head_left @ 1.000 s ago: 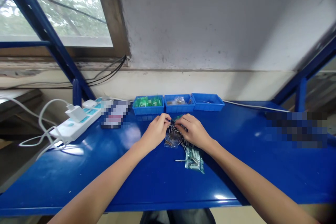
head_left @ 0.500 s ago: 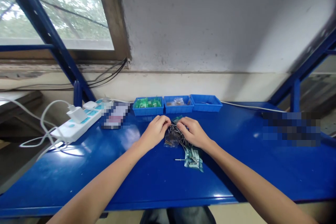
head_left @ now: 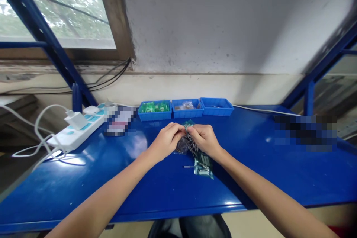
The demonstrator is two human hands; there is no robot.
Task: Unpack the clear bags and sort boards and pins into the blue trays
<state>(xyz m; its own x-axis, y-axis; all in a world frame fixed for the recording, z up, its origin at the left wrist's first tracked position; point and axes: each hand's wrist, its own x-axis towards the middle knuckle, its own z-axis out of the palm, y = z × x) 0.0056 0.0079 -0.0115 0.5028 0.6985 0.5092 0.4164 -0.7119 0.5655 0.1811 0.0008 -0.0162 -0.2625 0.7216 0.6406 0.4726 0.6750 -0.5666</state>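
Note:
My left hand (head_left: pixel 167 139) and my right hand (head_left: pixel 205 139) meet over a pile of thin metal rods (head_left: pixel 192 145) resembling pop rivets. Both have their fingers pinched together, tips almost touching. What lies in the pinches is too small to make out. Just behind the fingertips shows a green-tinted plastic bag (head_left: pixel 189 123). Under my left hand sits a clear bag (head_left: pixel 182 146) with small dark parts. Nearer the front lies another green-tinted bag (head_left: pixel 204 167) of metal pieces, and a single rivet-like piece (head_left: pixel 189 166) beside it.
Against the wall stand three blue bins: one with green packets (head_left: pixel 154 116), one with clear packets (head_left: pixel 187 113), one with a few thin pieces (head_left: pixel 216 111). A white power strip (head_left: pixel 65 137) with cables and a blurred phone-like item (head_left: pixel 119 121) are at left. A blurred dark object (head_left: pixel 305 130) lies right.
My hands have come closer together, so their fingertips nearly meet above the pile. The view has shifted slightly; the bins and bags stay in place.

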